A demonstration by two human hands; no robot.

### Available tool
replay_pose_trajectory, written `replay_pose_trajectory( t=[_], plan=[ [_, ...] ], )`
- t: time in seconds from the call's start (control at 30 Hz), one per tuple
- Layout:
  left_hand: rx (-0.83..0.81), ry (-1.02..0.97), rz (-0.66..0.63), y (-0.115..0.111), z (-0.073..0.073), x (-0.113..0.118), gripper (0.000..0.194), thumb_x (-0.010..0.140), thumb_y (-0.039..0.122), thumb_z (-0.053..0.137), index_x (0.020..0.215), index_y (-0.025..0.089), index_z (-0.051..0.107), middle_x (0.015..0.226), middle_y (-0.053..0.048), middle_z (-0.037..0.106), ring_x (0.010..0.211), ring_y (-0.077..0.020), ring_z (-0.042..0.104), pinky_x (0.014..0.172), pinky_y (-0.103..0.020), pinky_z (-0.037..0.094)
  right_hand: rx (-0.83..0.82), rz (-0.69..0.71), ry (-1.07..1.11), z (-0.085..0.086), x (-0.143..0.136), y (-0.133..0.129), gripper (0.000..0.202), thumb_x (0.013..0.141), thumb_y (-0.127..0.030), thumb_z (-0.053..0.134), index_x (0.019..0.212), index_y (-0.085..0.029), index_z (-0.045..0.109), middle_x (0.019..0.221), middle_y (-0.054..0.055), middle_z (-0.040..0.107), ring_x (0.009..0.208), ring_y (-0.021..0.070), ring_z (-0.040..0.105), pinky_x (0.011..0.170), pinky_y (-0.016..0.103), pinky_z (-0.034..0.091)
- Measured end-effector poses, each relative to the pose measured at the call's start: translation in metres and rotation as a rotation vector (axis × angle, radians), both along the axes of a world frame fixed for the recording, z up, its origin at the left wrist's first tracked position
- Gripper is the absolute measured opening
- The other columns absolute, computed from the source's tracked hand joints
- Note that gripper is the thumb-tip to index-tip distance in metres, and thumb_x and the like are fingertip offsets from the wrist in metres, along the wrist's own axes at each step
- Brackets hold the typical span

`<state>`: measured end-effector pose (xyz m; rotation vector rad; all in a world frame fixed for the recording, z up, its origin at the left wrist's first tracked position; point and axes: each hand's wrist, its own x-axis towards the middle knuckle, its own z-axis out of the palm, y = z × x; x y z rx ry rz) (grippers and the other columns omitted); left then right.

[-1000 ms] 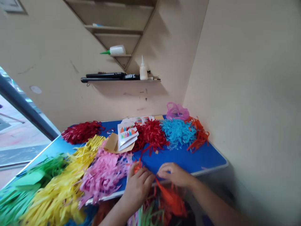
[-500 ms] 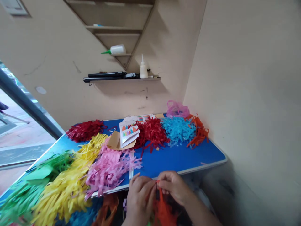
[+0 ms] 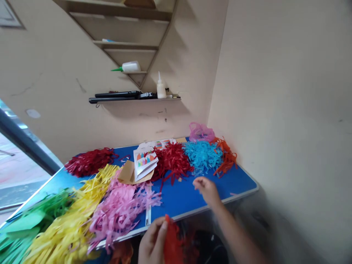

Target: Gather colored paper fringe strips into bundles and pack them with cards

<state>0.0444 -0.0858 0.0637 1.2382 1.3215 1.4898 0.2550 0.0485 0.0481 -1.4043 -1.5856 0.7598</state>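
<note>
My left hand (image 3: 154,236) is closed at the near edge of the table, pinching the top of a red-orange tissue paper tassel (image 3: 172,244). The tassel's lower part hangs down and blurs out of the frame. Over the blue table top, to the right, my right hand (image 3: 206,189) reaches out with thumb and fingers pinched together. Whether anything small sits in that pinch cannot be made out. Closest to it are a light blue paper-strip bundle (image 3: 203,156) and a dark red one (image 3: 176,159).
Pink (image 3: 121,209), yellow (image 3: 71,223) and green (image 3: 30,223) tassels cover the table's left side. Printed cards (image 3: 144,161) lie behind them, with a dark red bundle (image 3: 90,161), an orange one (image 3: 227,157) and a pink plastic bag (image 3: 201,132). Glue bottles (image 3: 161,90) stand on wall shelves.
My hands were together at the tassel's top. My right hand has since let go and moved up and forward over the table; my left hand keeps the tassel, slightly lower and further left.
</note>
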Motion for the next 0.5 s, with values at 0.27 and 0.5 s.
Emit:
replay_pose_trajectory(
  t=[0.27,0.5],
  plan=[
    [-0.256,-0.434,-0.123,0.0,-0.003,-0.014,0.046,0.072,0.063,0.069,0.076,0.019,0.056,0.051,0.01,0.036,0.043,-0.0041,0.028,0.043,-0.017,0.029,0.097,-0.115,-0.274,-0.044,0.054,0.088,0.014,0.072,-0.013,0.055,0.069,-0.02,0.065,0.081,0.009,0.07,0.081,0.024,0.066,0.081,0.035,0.049],
    [-0.04,-0.012,0.096,-0.008,-0.01,-0.021,0.044,0.085,0.061,0.055,0.075,0.019,0.062,0.056,0.004,0.049,0.052,-0.0089,0.043,0.053,-0.021,0.035,0.177,-0.134,-0.257,-0.038,0.046,0.061,0.023,0.077,-0.031,0.045,0.075,-0.021,0.066,0.084,0.014,0.072,0.084,0.0312,0.067,0.083,0.045,0.051]
  ],
)
